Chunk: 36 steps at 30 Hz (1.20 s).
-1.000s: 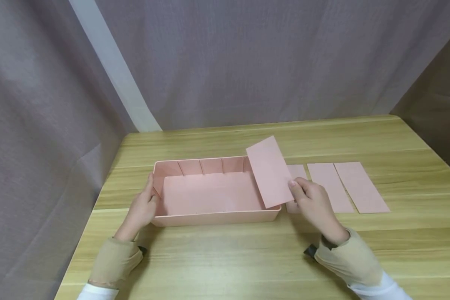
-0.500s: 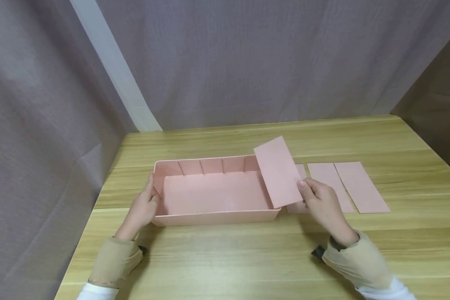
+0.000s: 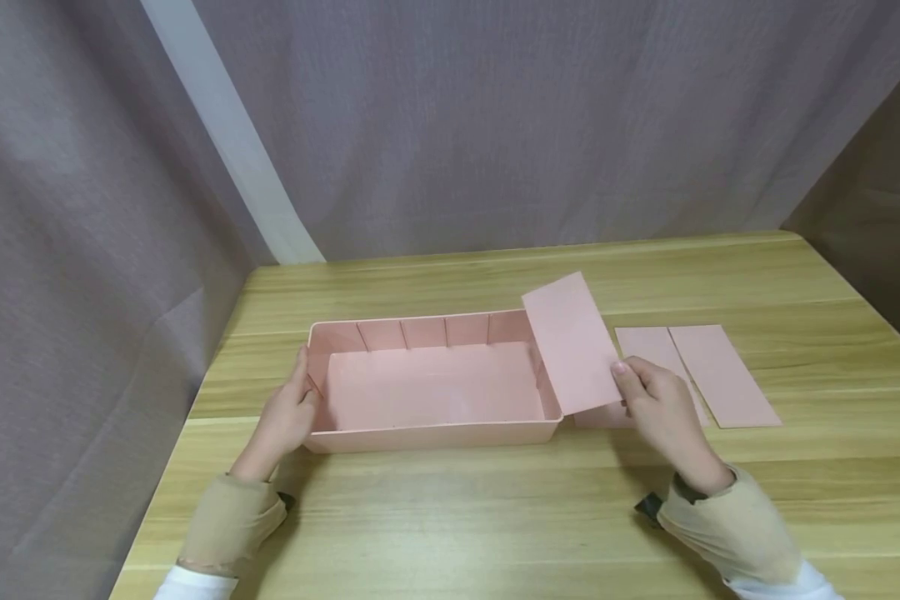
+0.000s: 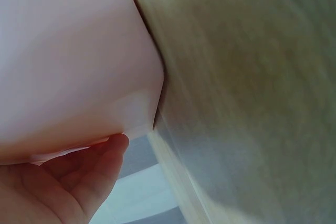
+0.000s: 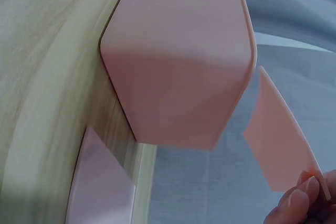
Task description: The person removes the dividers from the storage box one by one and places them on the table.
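A long pink storage box [image 3: 435, 436] stands upright on the table, with thin slots along its inner walls. At its left end my left hand [image 3: 285, 412] grips the wall, thumb by the rim; in the left wrist view the fingers [image 4: 102, 174] touch the outer wall. My right hand [image 3: 663, 408] pinches a flat pink divider panel [image 3: 573, 342] between thumb and fingers. That panel is tilted and raised, overlapping the box's right end in the head view. The right wrist view has the panel [image 5: 281, 135] apart from the box [image 5: 173, 82].
Two pink panels [image 3: 723, 375] [image 3: 652, 346] lie flat on the wooden table [image 3: 450, 517] to the right. A third panel [image 3: 600, 415] lies beside the box, mostly hidden by the held one. Grey curtains [image 3: 495, 125] hang behind and to the left.
My right hand has moved rightward with the divider panel, uncovering more of the box's right end and covering more of the nearest lying panel. The left hand and box have stayed in place.
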Each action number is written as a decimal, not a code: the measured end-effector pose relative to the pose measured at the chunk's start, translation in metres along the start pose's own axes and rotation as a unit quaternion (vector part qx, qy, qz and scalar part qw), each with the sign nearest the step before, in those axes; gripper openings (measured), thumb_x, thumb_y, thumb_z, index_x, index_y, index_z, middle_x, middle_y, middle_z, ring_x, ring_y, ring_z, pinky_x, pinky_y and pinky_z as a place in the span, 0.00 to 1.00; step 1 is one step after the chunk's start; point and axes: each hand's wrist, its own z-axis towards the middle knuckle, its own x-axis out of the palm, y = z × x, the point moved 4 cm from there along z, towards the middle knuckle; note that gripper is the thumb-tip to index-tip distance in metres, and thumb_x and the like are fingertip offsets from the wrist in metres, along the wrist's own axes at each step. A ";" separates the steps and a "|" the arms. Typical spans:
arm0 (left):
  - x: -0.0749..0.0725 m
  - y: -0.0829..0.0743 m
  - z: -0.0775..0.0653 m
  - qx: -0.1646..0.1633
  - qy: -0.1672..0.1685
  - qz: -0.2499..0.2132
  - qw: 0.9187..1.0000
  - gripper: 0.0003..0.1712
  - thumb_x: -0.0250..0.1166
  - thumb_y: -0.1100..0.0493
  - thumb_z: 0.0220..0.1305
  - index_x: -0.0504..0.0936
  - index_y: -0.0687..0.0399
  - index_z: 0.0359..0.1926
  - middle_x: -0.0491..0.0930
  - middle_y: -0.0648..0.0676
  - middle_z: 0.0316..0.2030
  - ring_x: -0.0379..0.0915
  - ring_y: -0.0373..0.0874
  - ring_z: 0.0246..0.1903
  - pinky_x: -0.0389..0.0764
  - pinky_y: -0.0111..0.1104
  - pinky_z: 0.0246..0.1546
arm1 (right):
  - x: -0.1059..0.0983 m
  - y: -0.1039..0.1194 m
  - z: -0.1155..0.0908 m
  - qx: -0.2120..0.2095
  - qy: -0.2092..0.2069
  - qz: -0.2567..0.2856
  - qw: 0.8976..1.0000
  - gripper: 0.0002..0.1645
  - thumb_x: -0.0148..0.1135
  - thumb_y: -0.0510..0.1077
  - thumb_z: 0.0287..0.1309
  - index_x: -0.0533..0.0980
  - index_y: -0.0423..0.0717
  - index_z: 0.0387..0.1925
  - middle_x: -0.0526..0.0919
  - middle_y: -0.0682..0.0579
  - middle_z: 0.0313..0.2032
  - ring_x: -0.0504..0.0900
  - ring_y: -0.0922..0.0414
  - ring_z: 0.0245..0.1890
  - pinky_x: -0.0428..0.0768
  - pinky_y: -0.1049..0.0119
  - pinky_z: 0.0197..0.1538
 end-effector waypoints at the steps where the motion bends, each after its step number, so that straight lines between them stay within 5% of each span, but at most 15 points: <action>1: 0.000 0.000 0.000 0.000 0.000 0.000 1.000 0.36 0.43 0.62 0.63 0.37 0.60 0.69 0.71 0.71 0.45 0.67 0.57 0.38 0.69 0.53 0.49 | -0.001 -0.001 0.000 0.002 -0.001 -0.003 1.000 0.22 0.44 0.46 0.66 0.64 0.42 0.16 0.66 0.52 0.12 0.61 0.60 0.12 0.61 0.67 0.14; 15: -0.001 -0.001 -0.001 0.001 0.004 -0.003 1.000 0.36 0.43 0.63 0.63 0.37 0.60 0.69 0.65 0.73 0.55 0.67 0.58 0.43 0.66 0.54 0.52 | -0.010 -0.011 -0.002 0.015 -0.012 -0.006 1.000 0.22 0.42 0.47 0.66 0.66 0.42 0.18 0.66 0.52 0.11 0.63 0.58 0.13 0.64 0.65 0.17; 23: 0.000 0.000 -0.001 0.000 0.000 -0.001 1.000 0.37 0.43 0.62 0.63 0.37 0.59 0.69 0.72 0.70 0.37 0.66 0.57 0.39 0.68 0.53 0.50 | -0.014 -0.020 -0.003 0.023 -0.011 -0.020 0.999 0.22 0.41 0.46 0.66 0.66 0.41 0.17 0.68 0.50 0.12 0.63 0.58 0.14 0.64 0.64 0.19; 36: 0.000 0.000 -0.001 -0.003 0.003 -0.003 1.000 0.36 0.43 0.61 0.64 0.36 0.58 0.69 0.64 0.72 0.56 0.66 0.59 0.45 0.66 0.54 0.53 | -0.022 -0.034 -0.005 0.035 -0.014 -0.035 0.999 0.23 0.40 0.46 0.67 0.67 0.40 0.18 0.68 0.50 0.13 0.64 0.58 0.15 0.64 0.65 0.20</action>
